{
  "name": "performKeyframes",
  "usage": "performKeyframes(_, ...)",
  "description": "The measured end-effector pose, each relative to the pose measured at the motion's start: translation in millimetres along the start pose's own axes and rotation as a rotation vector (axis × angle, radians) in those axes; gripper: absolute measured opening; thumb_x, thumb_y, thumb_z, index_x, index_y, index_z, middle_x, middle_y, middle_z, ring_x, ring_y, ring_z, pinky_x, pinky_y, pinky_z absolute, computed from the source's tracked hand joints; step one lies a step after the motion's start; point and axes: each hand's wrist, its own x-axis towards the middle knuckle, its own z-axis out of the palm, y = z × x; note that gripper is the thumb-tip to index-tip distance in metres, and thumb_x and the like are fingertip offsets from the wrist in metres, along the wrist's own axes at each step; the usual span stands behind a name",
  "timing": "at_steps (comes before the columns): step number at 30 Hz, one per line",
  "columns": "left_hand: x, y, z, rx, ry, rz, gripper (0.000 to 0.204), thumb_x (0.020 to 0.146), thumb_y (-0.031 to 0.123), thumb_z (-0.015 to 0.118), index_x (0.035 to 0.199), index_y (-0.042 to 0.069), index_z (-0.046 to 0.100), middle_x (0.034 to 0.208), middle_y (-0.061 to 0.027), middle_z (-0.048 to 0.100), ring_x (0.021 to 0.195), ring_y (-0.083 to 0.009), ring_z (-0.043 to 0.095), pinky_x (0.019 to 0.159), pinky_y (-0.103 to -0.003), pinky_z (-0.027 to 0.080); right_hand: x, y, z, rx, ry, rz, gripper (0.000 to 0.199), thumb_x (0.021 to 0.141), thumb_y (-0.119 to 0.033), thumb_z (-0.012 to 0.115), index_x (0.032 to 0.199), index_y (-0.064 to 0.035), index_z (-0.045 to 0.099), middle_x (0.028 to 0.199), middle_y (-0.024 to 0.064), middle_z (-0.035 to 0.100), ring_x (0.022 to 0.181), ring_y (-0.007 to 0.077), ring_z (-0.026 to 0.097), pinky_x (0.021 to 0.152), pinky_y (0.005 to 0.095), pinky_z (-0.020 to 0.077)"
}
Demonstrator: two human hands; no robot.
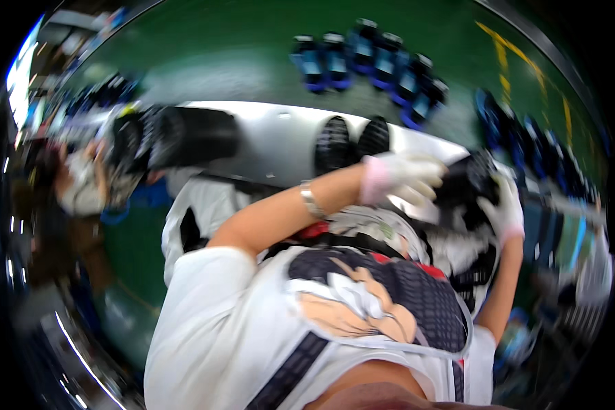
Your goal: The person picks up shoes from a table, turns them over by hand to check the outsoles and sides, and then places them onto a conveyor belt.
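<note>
The view is motion-blurred. Both my hands wear white gloves and meet at a black rounded part at the right end of a grey worktable. My left hand reaches across my body and its curled fingers press on the part's left side. My right hand grips the part's right side from below. A metal bracelet sits on my left wrist. My white printed shirt fills the lower middle and hides whatever lies under the part.
Two black ribbed cylinders stand on the table's far edge, and a bigger black cylinder lies at its left. Several blue and black units stand on the green floor beyond. Another person works at the left.
</note>
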Motion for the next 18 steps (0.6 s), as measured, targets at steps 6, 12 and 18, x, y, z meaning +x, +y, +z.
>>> performKeyframes(6,-17,13,6,0.112,0.135,-0.038,0.051,0.085,0.036,0.056,0.123,0.002,0.051,0.114,-0.0146,0.056,0.095,-0.0255,0.060,0.077,-0.035,0.052,-16,26,15,-0.117,0.034,-0.075,0.062,0.061,-0.004,0.075,0.117,-0.0037,0.050,0.120,0.0164,0.048,0.111,0.0338,0.049,0.095,0.0365,0.0415)
performKeyframes(12,-32,27,-8,0.126,0.158,0.035,0.061,0.083,0.041,0.056,0.127,0.000,0.047,0.116,-0.0162,0.054,0.098,-0.0258,0.057,0.079,-0.036,0.050,-1,19,5,-0.094,-0.020,-0.065,0.063,0.055,-0.004,0.079,0.110,-0.0022,0.048,0.113,0.0154,0.049,0.106,0.0335,0.050,0.090,0.0361,0.0431)
performKeyframes(18,-32,37,-21,0.083,0.157,0.244,0.065,0.084,0.042,0.060,0.131,-0.002,0.044,0.119,-0.0153,0.053,0.097,-0.0221,0.058,0.080,-0.034,0.051,-8,1,-38,0.034,0.145,-0.015,0.063,0.059,0.001,0.073,0.117,-0.0019,0.048,0.114,0.0107,0.048,0.101,0.0239,0.052,0.088,0.0317,0.0441)
